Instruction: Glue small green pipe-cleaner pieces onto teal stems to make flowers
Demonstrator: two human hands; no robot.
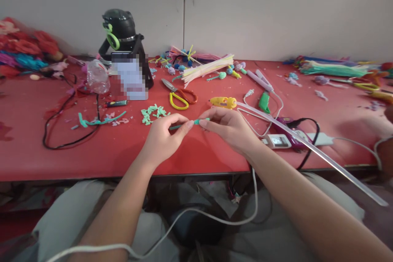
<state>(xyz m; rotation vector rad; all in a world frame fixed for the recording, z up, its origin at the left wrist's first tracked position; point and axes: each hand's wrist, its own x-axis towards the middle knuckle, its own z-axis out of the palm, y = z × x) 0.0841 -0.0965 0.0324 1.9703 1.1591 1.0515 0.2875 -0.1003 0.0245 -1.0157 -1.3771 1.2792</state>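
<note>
Between my two hands, above the front of the red tabletop (215,155), is a green pipe cleaner (197,122). My left hand (167,137) pinches it between thumb and fingers, and its stem trails back under that hand. My right hand (229,129) is closed on the other end, fingertips pressed together. Just behind my left hand lies a loose pile of short mint-green pieces (149,116). Scissors (179,98) with yellow and orange handles rest open beyond my hands. A yellow glue gun (221,102) lies behind my right hand, a long clear glue stick (322,153) extending from it.
A black bottle (121,24) and a phone (133,80) stand at the back left. Bundled pale pipe cleaners (208,69) lie behind the scissors. A power strip (294,133) with cords sits right. A white cable (211,215) crosses my lap.
</note>
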